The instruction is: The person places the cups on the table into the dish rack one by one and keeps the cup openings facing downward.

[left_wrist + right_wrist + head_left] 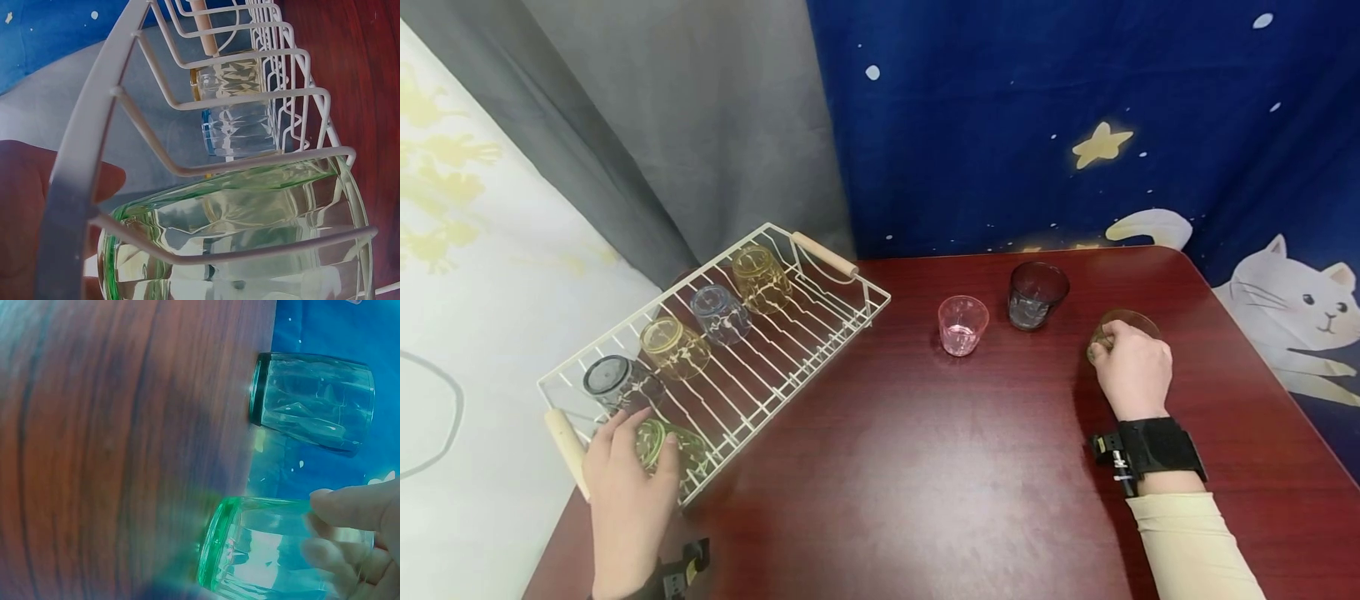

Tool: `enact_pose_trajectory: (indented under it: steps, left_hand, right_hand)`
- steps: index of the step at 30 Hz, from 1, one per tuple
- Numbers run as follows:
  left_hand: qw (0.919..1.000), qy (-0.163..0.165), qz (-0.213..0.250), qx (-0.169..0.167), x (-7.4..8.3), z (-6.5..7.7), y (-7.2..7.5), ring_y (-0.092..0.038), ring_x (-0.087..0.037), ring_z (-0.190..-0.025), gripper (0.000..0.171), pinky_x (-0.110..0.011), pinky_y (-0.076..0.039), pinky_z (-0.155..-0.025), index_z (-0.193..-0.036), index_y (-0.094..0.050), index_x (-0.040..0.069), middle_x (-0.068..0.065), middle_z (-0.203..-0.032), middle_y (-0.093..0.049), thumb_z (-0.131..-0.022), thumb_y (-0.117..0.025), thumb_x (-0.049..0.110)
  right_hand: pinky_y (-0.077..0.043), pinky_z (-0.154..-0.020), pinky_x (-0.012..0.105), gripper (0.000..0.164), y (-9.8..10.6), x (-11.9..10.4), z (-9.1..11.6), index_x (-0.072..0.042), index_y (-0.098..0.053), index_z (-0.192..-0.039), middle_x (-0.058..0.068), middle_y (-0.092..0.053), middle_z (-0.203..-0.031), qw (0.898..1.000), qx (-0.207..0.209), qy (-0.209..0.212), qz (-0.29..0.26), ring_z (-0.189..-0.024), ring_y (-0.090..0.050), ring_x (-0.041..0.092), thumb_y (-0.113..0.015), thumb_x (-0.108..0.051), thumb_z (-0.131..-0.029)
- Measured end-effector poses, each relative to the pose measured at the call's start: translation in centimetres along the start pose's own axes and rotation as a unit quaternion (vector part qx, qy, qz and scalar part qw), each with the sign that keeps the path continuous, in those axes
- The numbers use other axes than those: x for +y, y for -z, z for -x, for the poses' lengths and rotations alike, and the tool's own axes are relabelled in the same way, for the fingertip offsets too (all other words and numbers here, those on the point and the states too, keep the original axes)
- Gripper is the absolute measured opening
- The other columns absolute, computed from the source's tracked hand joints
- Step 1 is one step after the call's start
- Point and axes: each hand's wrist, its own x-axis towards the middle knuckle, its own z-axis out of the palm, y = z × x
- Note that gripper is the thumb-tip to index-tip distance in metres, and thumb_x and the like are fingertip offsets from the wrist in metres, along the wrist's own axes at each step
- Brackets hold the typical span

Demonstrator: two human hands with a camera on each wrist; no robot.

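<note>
Green glass [666, 446] lies in the white wire rack [820, 321] at its near end, beside the wooden handle, with the left hand [625, 492] curled round it; the right hand [1131, 367] grips an amber glass [1123, 321] standing on the table [925, 467]. Seating the green one well probably means settling it squarely between the wires (in line with the four glasses already racked) before the fingers ease off. Lifting the amber glass straight up should keep it clear of the dark glass [1036, 294] and pink glass [962, 325] nearby.

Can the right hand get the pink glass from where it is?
Probably yes. The right hand is busy holding a glass, but bare table lies between it and the pink glass; the dark glass stands behind that path.
</note>
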Motion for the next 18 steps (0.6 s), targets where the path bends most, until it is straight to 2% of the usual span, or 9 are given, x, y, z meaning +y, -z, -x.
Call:
enact_pose_trajectory:
  steps: [10, 18]
  left_hand:
    - [0.9999, -0.011, 0.001, 0.012, 0.1, -0.2, 0.1, -0.031, -0.048, -0.137, 0.042, -0.061, -0.023, -0.113, -0.127, -0.053, -0.008, -0.03, -0.144, -0.04, -0.09, -0.059, 0.011]
    - [0.9989, -0.033, 0.009, 0.033, 0.5, -0.7, 0.4, -0.034, -0.049, -0.135, 0.042, -0.062, -0.024, -0.113, -0.126, -0.054, -0.009, -0.029, -0.143, -0.042, -0.089, -0.059, 0.01]
  right_hand:
    - [-0.044, -0.076, 0.059, 0.021, 0.2, -0.2, 0.3, 0.003, -0.068, -0.1, 0.024, -0.069, -0.087, 1.0, 0.006, -0.006, -0.01, -0.082, -0.061, 0.046, -0.068, -0.002, -0.08]
    - [-0.043, -0.076, 0.058, 0.022, 1.2, -1.5, 0.2, 0.005, -0.067, -0.103, 0.025, -0.068, -0.088, 1.0, 0.014, -0.014, -0.018, -0.084, -0.062, 0.045, -0.066, -0.005, -0.083]
